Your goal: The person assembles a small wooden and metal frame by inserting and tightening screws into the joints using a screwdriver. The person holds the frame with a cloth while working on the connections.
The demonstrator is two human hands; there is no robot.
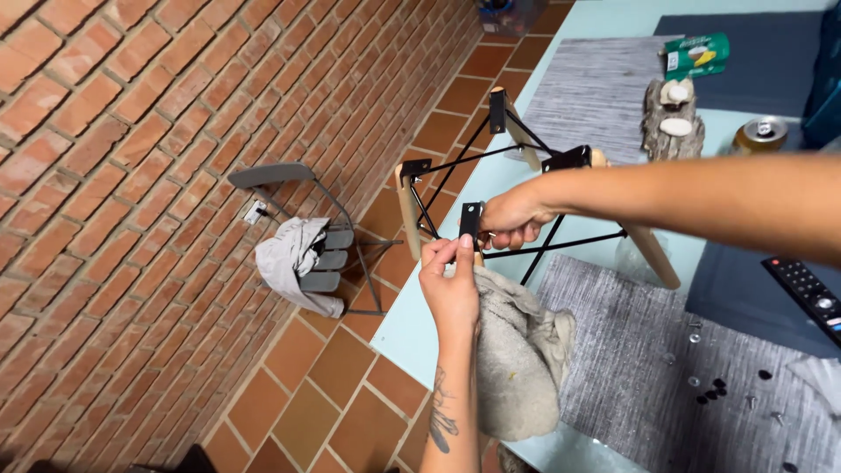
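A leg frame (526, 158) of pale wooden legs, black metal rods and black brackets stands on the light blue table (412, 328). My right hand (512, 219) reaches in from the right and grips the frame at its nearest leg, just behind a black bracket (470, 217). My left hand (451, 285) comes up from below, its fingers pinching that same bracket. A grey cloth (521, 359) is bunched under its palm and hangs down over the table edge.
On the table lie grey placemats (631, 350), loose screws and washers (718, 385), a black remote (806, 293), a drink can (760, 133), a green packet (696, 54) and a bark candle holder (670, 118). Below, a grey chair (328, 250) with a white cloth stands by the brick wall.
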